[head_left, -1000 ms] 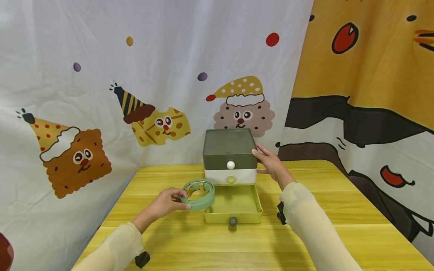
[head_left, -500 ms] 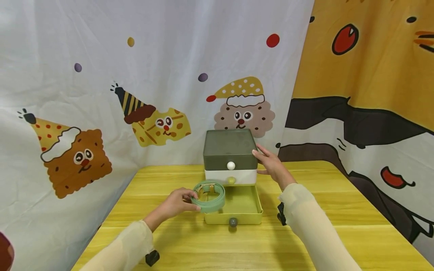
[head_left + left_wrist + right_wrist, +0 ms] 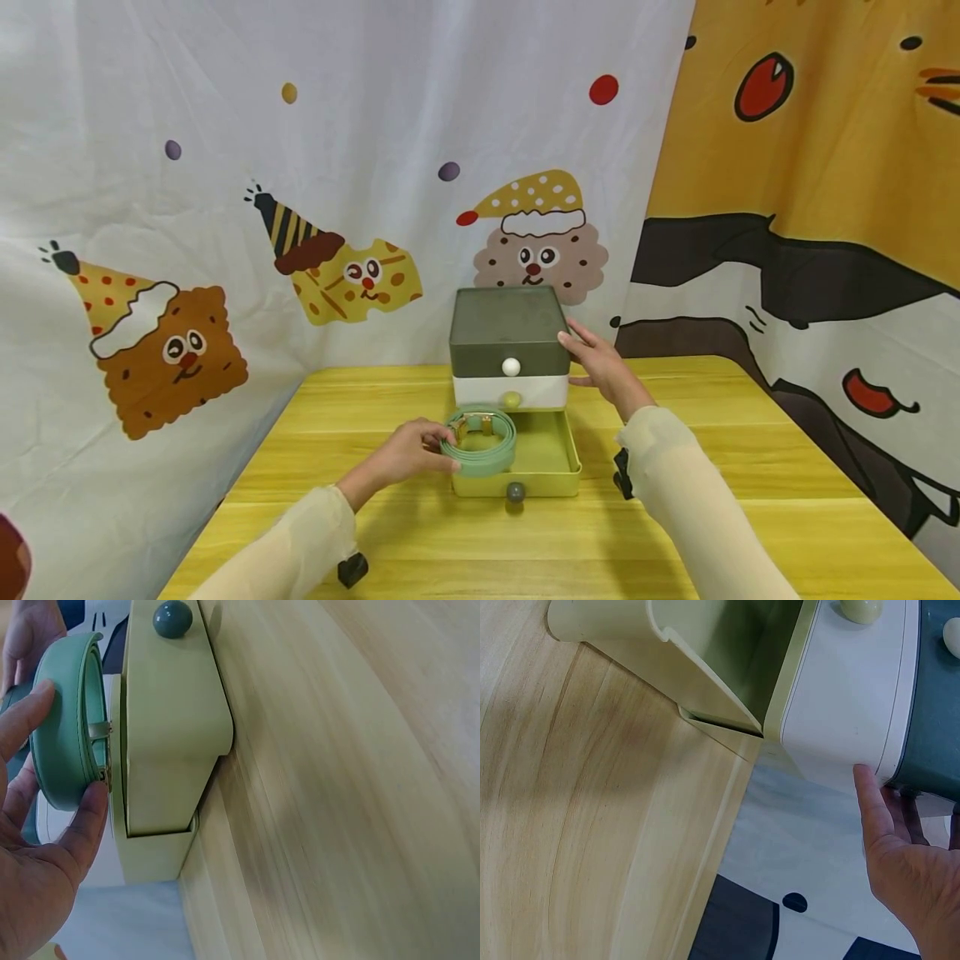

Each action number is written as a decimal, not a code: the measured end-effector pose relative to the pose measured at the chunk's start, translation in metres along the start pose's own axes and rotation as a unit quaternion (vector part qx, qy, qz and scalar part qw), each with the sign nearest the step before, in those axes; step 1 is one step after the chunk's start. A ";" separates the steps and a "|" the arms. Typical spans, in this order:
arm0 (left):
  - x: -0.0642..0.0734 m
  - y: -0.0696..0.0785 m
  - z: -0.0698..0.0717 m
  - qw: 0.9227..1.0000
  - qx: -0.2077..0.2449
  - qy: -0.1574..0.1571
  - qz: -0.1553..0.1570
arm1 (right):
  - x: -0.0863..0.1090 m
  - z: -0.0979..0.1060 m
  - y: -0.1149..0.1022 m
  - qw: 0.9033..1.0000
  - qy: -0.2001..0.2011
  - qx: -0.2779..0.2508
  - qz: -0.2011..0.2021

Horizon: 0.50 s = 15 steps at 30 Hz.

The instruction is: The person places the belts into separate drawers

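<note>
My left hand [image 3: 408,454] pinches a coiled mint-green belt [image 3: 487,463] with a gold buckle by its left side, thumb in front and fingers behind. In the head view the coil overlaps the left half of the pulled-out bottom drawer [image 3: 555,482]; the left wrist view shows the belt [image 3: 64,727] just above that drawer's side. The drawer is pale yellow-green with a dark grey knob [image 3: 515,492]. My right hand [image 3: 603,367] rests with spread, fairly straight fingers against the right side of the small drawer unit [image 3: 510,317].
Above the pulled-out drawer sit a white drawer [image 3: 543,392] with a yellow-green knob and a dark green top drawer [image 3: 476,360] with a white knob, both pushed in. The unit stands on a wood-grain table [image 3: 420,542]. A cartoon-printed curtain [image 3: 360,100] hangs behind.
My left hand has carried the belt to the right and slightly down, from the drawer's left edge to over its left half. My right hand has stayed in place on the unit.
</note>
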<state>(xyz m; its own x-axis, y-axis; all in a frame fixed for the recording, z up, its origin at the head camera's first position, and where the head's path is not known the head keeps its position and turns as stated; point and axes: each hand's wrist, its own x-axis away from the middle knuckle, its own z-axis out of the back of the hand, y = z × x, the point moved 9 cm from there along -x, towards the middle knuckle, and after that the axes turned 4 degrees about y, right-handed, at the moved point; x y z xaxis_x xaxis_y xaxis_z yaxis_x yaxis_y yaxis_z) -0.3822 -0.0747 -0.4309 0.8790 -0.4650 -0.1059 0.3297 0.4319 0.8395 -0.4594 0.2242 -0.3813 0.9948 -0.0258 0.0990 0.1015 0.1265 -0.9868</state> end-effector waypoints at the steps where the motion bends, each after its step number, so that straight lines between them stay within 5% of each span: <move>1: -0.001 0.000 -0.001 1.000 -0.003 0.000 0.000 | 0.000 0.000 0.000 1.000 0.000 -0.001 0.001; 15: -0.013 0.003 -0.019 1.000 -0.009 -0.016 0.003 | -0.001 -0.001 0.001 1.000 -0.004 -0.002 0.004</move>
<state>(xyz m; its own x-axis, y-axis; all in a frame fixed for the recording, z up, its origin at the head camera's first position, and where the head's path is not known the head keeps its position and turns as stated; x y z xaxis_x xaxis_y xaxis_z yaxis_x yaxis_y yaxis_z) -0.3860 -0.0530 -0.4370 0.8695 -0.4865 -0.0847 0.3314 0.4477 0.8305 -0.4600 0.2234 -0.3822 0.9956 -0.0163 0.0921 0.0934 0.1217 -0.9882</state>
